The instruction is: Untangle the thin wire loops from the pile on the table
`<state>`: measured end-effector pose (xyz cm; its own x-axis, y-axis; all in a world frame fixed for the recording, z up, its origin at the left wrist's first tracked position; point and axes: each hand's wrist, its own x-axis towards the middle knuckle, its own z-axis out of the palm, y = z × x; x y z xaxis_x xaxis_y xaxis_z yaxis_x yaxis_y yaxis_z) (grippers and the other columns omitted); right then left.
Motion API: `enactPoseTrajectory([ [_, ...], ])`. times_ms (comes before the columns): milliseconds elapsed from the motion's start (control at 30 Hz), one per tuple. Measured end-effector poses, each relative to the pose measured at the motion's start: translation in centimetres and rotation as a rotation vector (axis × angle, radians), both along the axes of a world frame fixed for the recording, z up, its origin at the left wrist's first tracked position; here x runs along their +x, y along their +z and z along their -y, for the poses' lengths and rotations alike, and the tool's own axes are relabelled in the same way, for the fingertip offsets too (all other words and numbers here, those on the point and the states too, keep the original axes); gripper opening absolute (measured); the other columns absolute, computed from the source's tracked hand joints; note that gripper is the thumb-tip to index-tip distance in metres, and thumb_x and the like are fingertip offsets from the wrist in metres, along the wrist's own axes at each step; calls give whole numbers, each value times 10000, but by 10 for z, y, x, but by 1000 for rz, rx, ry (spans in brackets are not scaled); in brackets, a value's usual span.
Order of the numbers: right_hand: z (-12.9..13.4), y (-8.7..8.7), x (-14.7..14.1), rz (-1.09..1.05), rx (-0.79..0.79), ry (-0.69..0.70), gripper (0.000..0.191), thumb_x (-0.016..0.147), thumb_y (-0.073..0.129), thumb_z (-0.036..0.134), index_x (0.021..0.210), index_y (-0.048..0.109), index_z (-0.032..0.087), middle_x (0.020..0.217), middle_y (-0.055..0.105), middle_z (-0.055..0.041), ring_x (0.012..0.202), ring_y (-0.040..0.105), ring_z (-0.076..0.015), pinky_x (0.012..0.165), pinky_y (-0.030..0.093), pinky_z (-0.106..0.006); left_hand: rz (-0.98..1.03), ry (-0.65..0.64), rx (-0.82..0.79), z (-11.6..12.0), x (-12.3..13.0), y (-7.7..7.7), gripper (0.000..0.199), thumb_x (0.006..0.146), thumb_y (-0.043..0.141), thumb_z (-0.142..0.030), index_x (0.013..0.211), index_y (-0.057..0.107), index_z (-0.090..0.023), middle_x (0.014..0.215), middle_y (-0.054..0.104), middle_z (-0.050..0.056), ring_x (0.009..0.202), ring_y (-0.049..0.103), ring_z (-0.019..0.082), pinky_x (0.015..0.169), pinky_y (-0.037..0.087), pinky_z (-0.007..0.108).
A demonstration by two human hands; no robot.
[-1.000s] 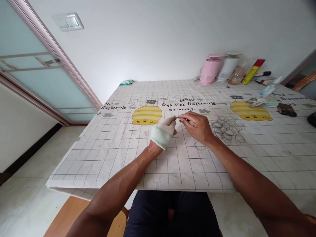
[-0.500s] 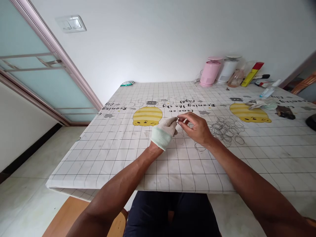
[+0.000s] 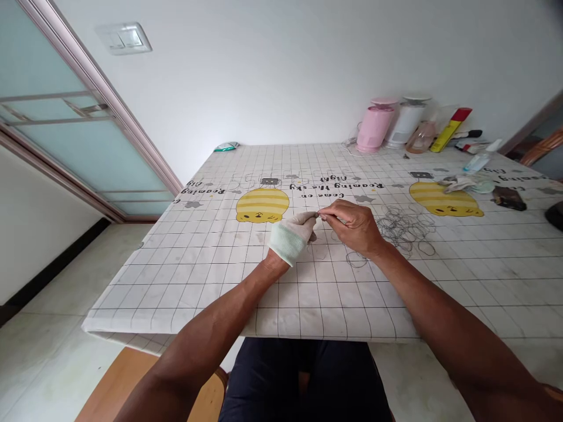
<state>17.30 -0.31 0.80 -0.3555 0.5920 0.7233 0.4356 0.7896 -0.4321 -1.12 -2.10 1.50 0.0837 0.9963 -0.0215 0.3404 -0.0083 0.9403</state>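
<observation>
My left hand [image 3: 295,233], in a white glove with a pale green cuff, is closed above the table, its fingertips pinched on something too small to make out. Bare and also pinching, my right hand [image 3: 354,227] meets the left fingertips from the right. What lies between the two pinches is hidden or too fine to tell. Beside my right wrist, a tangle of thin dark wire loops [image 3: 402,231] is spread on the checked tablecloth [image 3: 197,293].
Toward the back right stand a pink device [image 3: 373,129], a white device [image 3: 402,126], a pinkish bottle [image 3: 421,138] and a yellow-red can [image 3: 451,130]. A crumpled glove [image 3: 475,183], a clear bottle [image 3: 481,158] and a dark object [image 3: 509,198] lie at the right. A green-white packet [image 3: 226,147] sits far left.
The thumb and fingers of my right hand have closed into a pinch and come against the left fingertips. My left hand has hardly moved.
</observation>
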Motion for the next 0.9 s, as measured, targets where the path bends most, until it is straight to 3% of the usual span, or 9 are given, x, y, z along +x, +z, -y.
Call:
enactPoseTrajectory([
  [133, 2, 3, -2, -23, -72, -22, 156, 1004, 627, 222, 1034, 775, 264, 913, 769, -23, 825, 715, -195, 747, 575, -360, 34, 9, -17, 0, 0, 1, 318, 966, 551, -323, 1174, 782, -258, 607, 673, -44, 595, 633, 113, 649, 527, 211],
  [267, 4, 9, -2, -24, -198, -33, 191, 1007, 638, 311, 1147, 761, 270, 1014, 782, -39, 894, 728, -211, 736, 585, -352, 79, 25, -20, -1, 1, 2, 313, 971, 550, -316, 1162, 778, -218, 599, 663, -35, 561, 598, 106, 601, 510, 207],
  [367, 4, 10, -3, -37, -207, -27, 164, 998, 652, 343, 1070, 773, 260, 969, 771, -41, 875, 708, -211, 727, 569, -353, 68, -18, -20, -3, 2, 1, 290, 975, 556, -312, 1116, 787, -208, 606, 665, -31, 553, 594, 99, 594, 503, 205],
  [533, 6, 10, -6, -160, -237, -65, 163, 979, 677, 336, 887, 772, 240, 834, 737, -29, 784, 680, -199, 679, 530, -345, 163, -92, -41, -5, 0, -1, 281, 977, 578, -293, 1136, 768, -162, 726, 727, 11, 652, 664, 114, 672, 547, 229],
  [733, 5, 13, -1, -286, -352, -91, 186, 940, 722, 387, 867, 775, 225, 780, 727, -24, 700, 664, -184, 627, 531, -328, 365, -226, -99, -7, -6, -7, 304, 963, 577, -242, 1179, 735, -97, 969, 783, 109, 815, 713, 154, 790, 587, 308],
  [900, 1, 9, 2, -373, -424, -95, 181, 922, 738, 390, 871, 787, 223, 762, 718, -28, 671, 655, -180, 606, 546, -331, 379, -232, -155, -12, -4, -17, 316, 873, 705, -239, 1155, 763, -110, 978, 788, 111, 815, 704, 158, 818, 590, 337],
])
